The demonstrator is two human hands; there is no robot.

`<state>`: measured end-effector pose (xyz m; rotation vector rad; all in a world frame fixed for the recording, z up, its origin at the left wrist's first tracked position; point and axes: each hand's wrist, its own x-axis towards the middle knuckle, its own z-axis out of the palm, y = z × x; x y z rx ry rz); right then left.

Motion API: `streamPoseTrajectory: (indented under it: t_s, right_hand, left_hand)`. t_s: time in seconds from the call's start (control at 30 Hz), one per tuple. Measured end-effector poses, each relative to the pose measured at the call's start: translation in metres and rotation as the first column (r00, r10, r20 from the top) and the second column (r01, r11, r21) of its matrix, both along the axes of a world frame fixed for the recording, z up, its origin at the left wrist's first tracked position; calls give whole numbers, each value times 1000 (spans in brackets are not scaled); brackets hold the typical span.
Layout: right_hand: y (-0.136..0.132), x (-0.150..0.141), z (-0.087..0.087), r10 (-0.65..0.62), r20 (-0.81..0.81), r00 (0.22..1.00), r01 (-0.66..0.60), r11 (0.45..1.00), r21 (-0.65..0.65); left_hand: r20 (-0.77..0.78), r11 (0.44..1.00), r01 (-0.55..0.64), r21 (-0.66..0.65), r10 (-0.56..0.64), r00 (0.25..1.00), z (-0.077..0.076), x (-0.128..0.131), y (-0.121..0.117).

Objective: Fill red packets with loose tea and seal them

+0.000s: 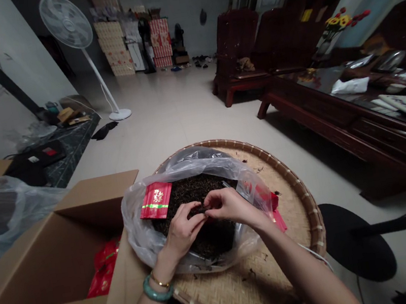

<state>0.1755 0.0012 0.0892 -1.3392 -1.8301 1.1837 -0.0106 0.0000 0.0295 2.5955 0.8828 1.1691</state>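
A clear plastic bag (144, 233) full of dark loose tea leaves (189, 190) sits on a round woven bamboo tray (295, 199). My left hand (181, 232) and my right hand (227, 207) meet over the leaves, fingers pinched together on a small clump of tea. A red foil packet (156, 200) lies on the bag's left edge. More red packets (276, 207) show under the bag's right side. A green bangle is on my left wrist.
An open cardboard box (50, 258) with red packets (104, 270) inside stands at the left, next to another plastic bag (1, 215). A dark wooden table (354, 112) and chairs are on the right, a black stool (356, 246) near me, a standing fan (69, 24) behind.
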Motion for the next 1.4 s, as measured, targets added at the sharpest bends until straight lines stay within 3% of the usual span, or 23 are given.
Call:
streamPoseTrajectory:
  t_s: [0.23,0.33,0.43,0.57,0.73,0.97,1.07,1.2,1.4]
  right_hand:
    - [-7,2,4,-19,319,947,-31,988,152]
    - [-11,2,6,31,406,914,-134,964,228]
    - [-19,-1,8,87,547,833,-286,914,290]
    - [-27,-7,10,98,718,689,-385,889,247]
    - [-27,-7,6,151,742,653,-377,915,146]
    - [-28,8,11,181,524,832,-330,921,207]
    - [-31,10,12,160,479,863,-301,925,233]
    - [-35,6,13,148,553,820,-318,921,224]
    - [-33,-9,1,144,734,663,-343,931,127]
  left_hand:
    - [15,1000,15,16,-15,1000,-3,-3,0]
    - [12,999,28,42,-28,1000,-1,-5,1]
    - [-31,997,44,57,-42,999,2,-6,1]
    - [-81,995,74,66,-69,994,4,-5,0]
    - [-81,998,43,51,-39,996,2,-7,-2]
    - [-41,997,74,-23,-75,996,-1,-12,-4]
    - [-31,995,89,-55,-90,995,-4,-12,-5]
    - [32,993,99,-72,-97,995,-10,-11,-5]
    - [77,973,58,-225,-41,996,-20,-8,-2]
